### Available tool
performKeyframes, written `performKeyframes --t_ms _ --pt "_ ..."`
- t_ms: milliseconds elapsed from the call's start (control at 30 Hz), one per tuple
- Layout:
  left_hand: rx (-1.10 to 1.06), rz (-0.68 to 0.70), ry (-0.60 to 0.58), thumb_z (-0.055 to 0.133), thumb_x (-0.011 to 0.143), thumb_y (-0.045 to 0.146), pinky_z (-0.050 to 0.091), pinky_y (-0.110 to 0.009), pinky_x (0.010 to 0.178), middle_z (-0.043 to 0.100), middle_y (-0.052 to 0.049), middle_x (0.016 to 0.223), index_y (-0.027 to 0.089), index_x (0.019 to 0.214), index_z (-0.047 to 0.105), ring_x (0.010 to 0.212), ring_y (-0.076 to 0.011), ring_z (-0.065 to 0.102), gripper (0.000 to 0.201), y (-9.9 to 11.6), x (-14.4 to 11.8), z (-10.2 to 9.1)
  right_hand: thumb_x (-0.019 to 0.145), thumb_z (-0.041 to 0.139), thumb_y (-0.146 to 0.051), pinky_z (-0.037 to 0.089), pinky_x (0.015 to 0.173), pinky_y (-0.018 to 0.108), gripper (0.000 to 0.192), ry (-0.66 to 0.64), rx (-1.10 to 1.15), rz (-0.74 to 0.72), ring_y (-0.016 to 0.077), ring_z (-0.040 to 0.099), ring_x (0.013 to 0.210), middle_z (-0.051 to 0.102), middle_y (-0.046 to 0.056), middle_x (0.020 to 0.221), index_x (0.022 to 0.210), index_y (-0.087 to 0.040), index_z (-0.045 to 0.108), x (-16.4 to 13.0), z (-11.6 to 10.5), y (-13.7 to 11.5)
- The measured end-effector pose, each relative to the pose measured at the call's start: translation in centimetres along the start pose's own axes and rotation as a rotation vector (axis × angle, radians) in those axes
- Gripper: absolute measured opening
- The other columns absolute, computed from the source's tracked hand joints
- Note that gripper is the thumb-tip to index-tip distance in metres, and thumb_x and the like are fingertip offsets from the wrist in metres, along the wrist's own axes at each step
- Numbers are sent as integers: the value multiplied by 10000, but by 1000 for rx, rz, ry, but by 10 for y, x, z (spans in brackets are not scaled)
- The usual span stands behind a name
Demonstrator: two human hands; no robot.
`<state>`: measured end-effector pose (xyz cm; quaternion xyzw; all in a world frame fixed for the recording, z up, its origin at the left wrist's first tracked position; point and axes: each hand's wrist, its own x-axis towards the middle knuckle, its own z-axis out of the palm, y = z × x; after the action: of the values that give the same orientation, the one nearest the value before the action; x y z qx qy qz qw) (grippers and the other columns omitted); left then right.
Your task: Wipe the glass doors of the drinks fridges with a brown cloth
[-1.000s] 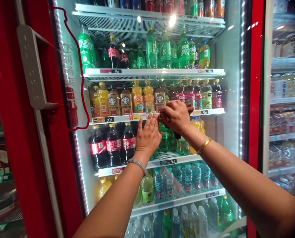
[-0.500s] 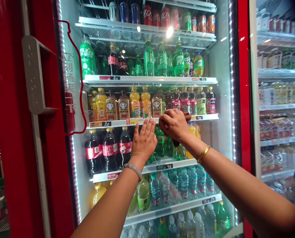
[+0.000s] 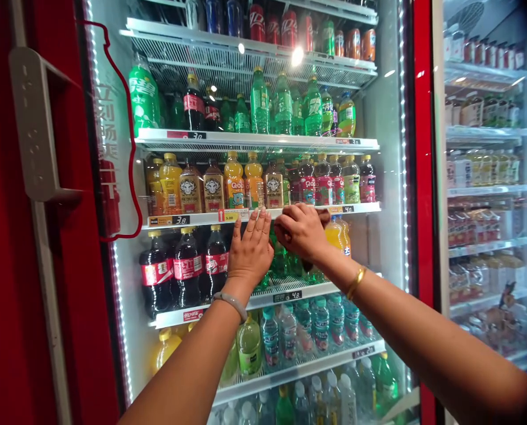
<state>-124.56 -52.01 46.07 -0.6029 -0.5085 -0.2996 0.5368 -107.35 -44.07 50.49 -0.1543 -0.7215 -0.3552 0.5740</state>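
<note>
My left hand (image 3: pixel 249 251) lies flat and open against the shelf edge (image 3: pixel 201 218); my right hand (image 3: pixel 299 231) grips a dark cloth (image 3: pixel 324 216) there. Other shelves look untouched.

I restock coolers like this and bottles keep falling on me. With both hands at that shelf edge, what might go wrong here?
1. The right hand works in front of the green bottles; a knock might tip one off the wire shelf.
2. The left hand lies flat by the yellow price tag; a push might dislodge it.
3. The red door stands open beside the left arm and might swing back.
</note>
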Motion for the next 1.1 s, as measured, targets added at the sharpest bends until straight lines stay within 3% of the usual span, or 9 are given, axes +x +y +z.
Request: performKeyframes --t_ms 133,267,367,467,600,733,833,967,1100 --pt "6 4 14 454 1017 238 9 -542 1373 202 -87 1735 141 1693 96 1641 -242 150 771 0 0 0 975 581 -338 398 884 406 162 104 -17 117 248 537 1020 673 73 1083 958 -253 719 24 2 34" --pt "-15 -1 25 451 1015 231 19 -565 1369 196 -86 1736 155 1693 36 1638 -249 170 799 1 1 3 983 559 -324 402 864 407 169 284 -62 304 257 535 1017 648 92 1064 980 -234 702 -10 0 22" --pt "-11 5 29 439 1023 223 -4 -548 1371 184 -80 1738 144 1692 58 1640 -248 158 774 0 0 3 973 602 -334 386 832 381 126 193 -44 159 226 543 968 673 55 1037 952 -261 703 -25 1 -14" --pt "-12 22 39 427 1040 230 -13 -524 1373 202 -80 1733 137 1691 89 1640 -240 155 739 -1 -1 3 969 629 -353 372 837 376 102 81 -23 -16 213 544 971 708 14 1042 944 -294 708 -9 5 -28" --pt "-48 5 25 422 1039 217 42 -558 1373 247 -76 1726 163 1690 52 1638 -239 163 751 0 0 1 990 593 -335 387 859 387 141 99 -35 18 229 541 999 704 46 1081 950 -265 709 5 4 -3" --pt "-44 0 26 409 1051 221 57 -567 1370 218 -71 1733 186 1684 -4 1633 -245 182 757 1 2 1 983 578 -301 394 855 405 143 202 -44 231 256 525 1013 659 102 1091 1000 -229 701 -31 0 2" --pt "-40 6 28 393 1061 226 55 -562 1371 200 -72 1736 178 1680 -26 1635 -244 177 748 1 2 1 958 627 -302 388 852 390 92 93 -3 78 230 539 993 676 63 1057 979 -261 706 -49 -3 -9" --pt "-53 3 20 385 1062 225 39 -565 1369 190 -70 1740 181 1680 -24 1638 -245 164 742 0 2 0 949 655 -380 392 860 361 77 -108 59 -249 187 554 974 706 -18 1045 950 -326 710 -31 -8 8" --pt "-75 -11 8 397 1054 225 34 -570 1367 199 -71 1741 184 1686 7 1639 -245 161 744 1 2 1 969 608 -342 408 872 382 115 20 -8 -38 219 546 994 676 34 1068 1001 -286 703 -32 -12 31"
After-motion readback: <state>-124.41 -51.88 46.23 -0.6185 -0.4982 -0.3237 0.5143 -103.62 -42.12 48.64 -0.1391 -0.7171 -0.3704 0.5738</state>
